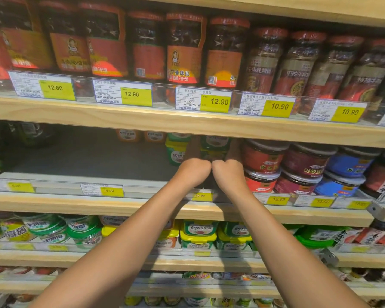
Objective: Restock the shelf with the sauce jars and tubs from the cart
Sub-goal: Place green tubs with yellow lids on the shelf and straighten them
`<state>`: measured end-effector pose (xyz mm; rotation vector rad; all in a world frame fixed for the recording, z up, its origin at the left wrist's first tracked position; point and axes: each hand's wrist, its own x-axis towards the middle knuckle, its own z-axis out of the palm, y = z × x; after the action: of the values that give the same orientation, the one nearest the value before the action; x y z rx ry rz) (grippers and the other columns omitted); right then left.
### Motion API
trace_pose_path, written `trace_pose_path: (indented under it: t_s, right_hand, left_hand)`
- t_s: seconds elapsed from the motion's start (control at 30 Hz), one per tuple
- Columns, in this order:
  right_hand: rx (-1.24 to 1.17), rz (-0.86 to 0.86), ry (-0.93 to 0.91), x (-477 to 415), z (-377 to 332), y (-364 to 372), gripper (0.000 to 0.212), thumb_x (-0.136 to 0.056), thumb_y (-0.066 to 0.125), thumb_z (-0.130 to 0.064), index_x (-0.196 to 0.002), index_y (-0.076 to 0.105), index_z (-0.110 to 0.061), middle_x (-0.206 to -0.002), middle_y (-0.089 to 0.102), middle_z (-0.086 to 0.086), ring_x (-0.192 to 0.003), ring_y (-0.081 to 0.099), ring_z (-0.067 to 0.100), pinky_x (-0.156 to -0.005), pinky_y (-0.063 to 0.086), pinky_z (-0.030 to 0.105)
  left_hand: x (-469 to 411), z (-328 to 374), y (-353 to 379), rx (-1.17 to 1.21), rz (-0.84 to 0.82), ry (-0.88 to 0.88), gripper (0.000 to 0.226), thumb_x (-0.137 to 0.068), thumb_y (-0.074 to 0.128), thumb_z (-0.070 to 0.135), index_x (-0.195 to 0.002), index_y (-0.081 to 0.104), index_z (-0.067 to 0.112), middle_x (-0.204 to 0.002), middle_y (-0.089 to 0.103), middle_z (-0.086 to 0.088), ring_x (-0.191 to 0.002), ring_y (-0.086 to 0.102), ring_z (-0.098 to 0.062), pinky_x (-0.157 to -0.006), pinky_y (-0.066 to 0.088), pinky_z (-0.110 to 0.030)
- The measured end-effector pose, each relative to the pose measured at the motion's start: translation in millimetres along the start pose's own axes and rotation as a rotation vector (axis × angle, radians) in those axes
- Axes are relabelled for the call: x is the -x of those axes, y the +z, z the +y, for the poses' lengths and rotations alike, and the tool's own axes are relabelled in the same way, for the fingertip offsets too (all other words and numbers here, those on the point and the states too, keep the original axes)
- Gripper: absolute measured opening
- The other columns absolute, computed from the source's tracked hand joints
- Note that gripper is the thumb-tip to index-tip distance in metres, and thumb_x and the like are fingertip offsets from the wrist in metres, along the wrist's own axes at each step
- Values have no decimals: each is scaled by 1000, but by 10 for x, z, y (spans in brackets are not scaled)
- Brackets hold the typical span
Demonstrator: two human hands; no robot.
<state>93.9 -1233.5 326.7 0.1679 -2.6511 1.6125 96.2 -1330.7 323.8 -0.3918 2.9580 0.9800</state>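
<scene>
Forearms come up from the bottom edge, cross the lower shelf of yellow-lidded tubs (197, 235) and meet at the wrists over the front rail of the middle shelf (87, 158). Left hand (195, 168) and right hand (228, 170) sit heel to heel, almost touching, just above a yellow price tag (200, 196). Beyond the wrists the hands spread apart and reach into the shadow under the board above. The left fingers (192, 148) run along the left side of a stack of green tubs (213, 146), and the right fingers (232, 152) along its right side, so the stack lies between the two hands, toward the back of the shelf. Shadow hides the fingertips, so I cannot tell whether they clasp the stack or only lie against it. A second green tub (175, 152) stands just left of the left fingers. To the right, stacked red round tubs (262, 160) stand close beside the right hand. Farther back on the left, orange tubs (129, 135) stand against the rear. On the shelf above, red-capped sauce jars (182, 47) stand in a row.
</scene>
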Motion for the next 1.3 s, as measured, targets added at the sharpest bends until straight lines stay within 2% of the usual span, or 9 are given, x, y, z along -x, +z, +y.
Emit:
trace_pose_path:
  t_s: [0.3, 0.4, 0.5, 0.6, 0.7, 0.93, 1.13, 1.23, 1.3]
  right_hand:
    - [117, -130, 22, -94, 70, -8, 27, -96, 38, -11, -82, 59, -1, -93, 58, 19, -100, 53, 34, -84, 40, 35]
    - [130, -139, 77, -194, 117, -19, 36, -100, 35, -14, -64, 37, -15, -69, 39, 1, -90, 43, 23, -80, 37, 32]
    - [161, -169, 81, -232, 95, -6, 34, -99, 36, -10, -66, 38, -16, -76, 44, 7, -92, 42, 23, -78, 33, 29]
    - [108, -63, -34, -303, 114, 61, 11, -95, 46, -15, -101, 56, -13, -106, 58, 12, -93, 51, 26, -77, 36, 28]
    - [81, -15, -101, -336, 145, 106, 37, -90, 52, -23, -127, 49, -19, -118, 61, 6, -98, 58, 26, -78, 41, 27]
    - [196, -111, -41, -264, 51, 62, 32, -98, 45, -28, -125, 56, -15, -128, 60, 12, -115, 57, 31, -98, 47, 38]
    - [262, -171, 18, -6, 12, -80, 30, -94, 48, -28, -71, 58, -11, -75, 58, 3, -82, 58, 27, -67, 38, 31]
    - [356, -144, -100, 92, 57, -115, 34, -93, 52, -34, -71, 58, -9, -67, 57, 4, -72, 58, 28, -59, 39, 33]
    - [432, -97, -199, 150, 108, -163, 33, -93, 53, -37, -84, 59, -7, -78, 60, 7, -79, 58, 27, -63, 42, 35]
  left_hand:
    - [-38, -63, -58, -263, -40, 109, 25, -99, 39, -5, -111, 61, -7, -122, 62, -23, -114, 58, -35, -80, 44, -34]
    - [-93, -142, -16, 112, 32, 76, 24, -98, 40, -2, -110, 60, -6, -101, 61, -17, -90, 57, -32, -53, 34, -20]
    - [-179, -212, 43, 446, 176, 220, 63, -84, 43, -10, -143, 45, 11, -111, 64, -9, -90, 60, -27, -57, 43, -17]
    - [-174, -189, 21, 476, 158, 240, 70, -85, 42, -8, -149, 39, 21, -116, 59, -4, -91, 59, -28, -55, 42, -19]
    - [-163, -151, 10, 411, 143, 241, 56, -90, 44, -2, -143, 44, 18, -117, 61, -6, -91, 57, -25, -63, 42, -25]
    - [-8, -114, -90, 357, 111, 225, 50, -94, 43, 1, -141, 47, 18, -121, 62, -7, -97, 59, -25, -73, 49, -31]
    - [264, -250, -230, 300, 73, 128, 41, -97, 51, 14, -137, 56, 8, -76, 59, -3, -56, 46, -11, -41, 35, -20]
    - [457, -334, -316, 194, 139, 252, 39, -96, 51, 13, -135, 57, 12, -68, 54, 2, -56, 52, -9, -48, 37, -15]
    - [576, -443, -325, 24, 176, 339, 46, -98, 51, 21, -143, 49, 15, -99, 65, -6, -90, 65, -19, -75, 50, -23]
